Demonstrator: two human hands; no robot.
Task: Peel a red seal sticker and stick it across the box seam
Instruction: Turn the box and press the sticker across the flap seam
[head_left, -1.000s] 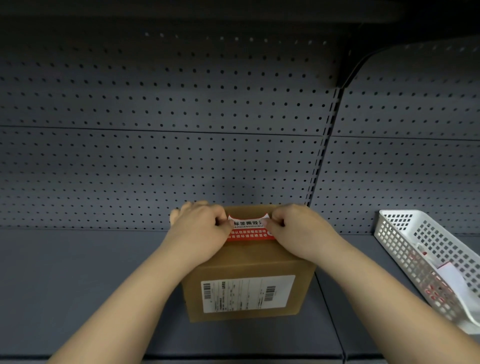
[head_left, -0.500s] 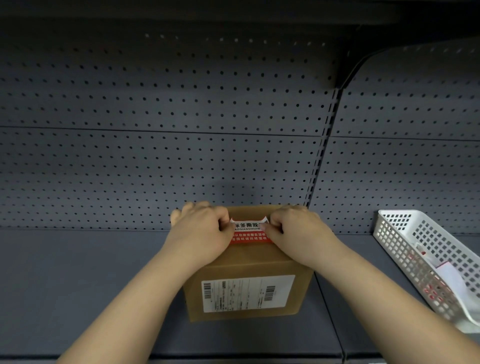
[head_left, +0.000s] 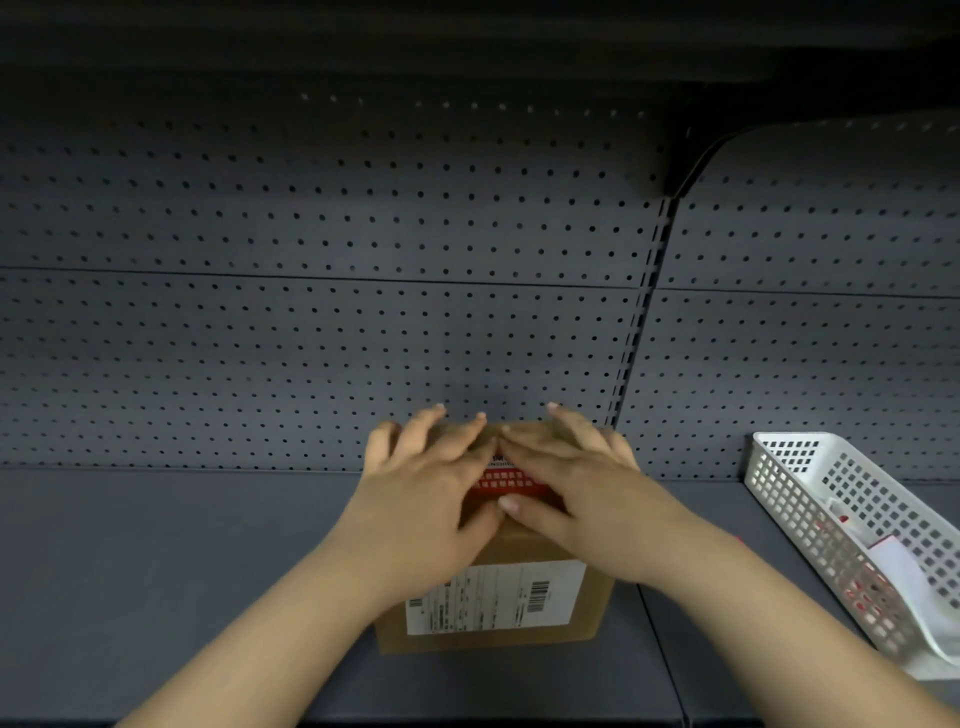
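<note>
the step in hand looks like the pressing-down: the red seal sticker (head_left: 506, 480) lies on top of the cardboard box (head_left: 493, 592), at the box's near top edge, and only a strip of it shows between the two hands. the left hand (head_left: 431, 499) and the right hand (head_left: 582, 493) both rest flat on the box top, fingers spread apart and stretched toward the box's far edge, clamped on nothing; the two thumbs meet just at the near side of the sticker. whether the sticker already folds over the seam cannot be told, since the hands cover most of it. the shipping label (head_left: 493, 597) sits on the box's front face, below the sticker. a white plastic basket (head_left: 831, 519) with more red-printed sheets stands well to the right of the box. the next move probably calls for smoothing outward and down over the edge with firm, even pressure, so no corner lifts.
</note>
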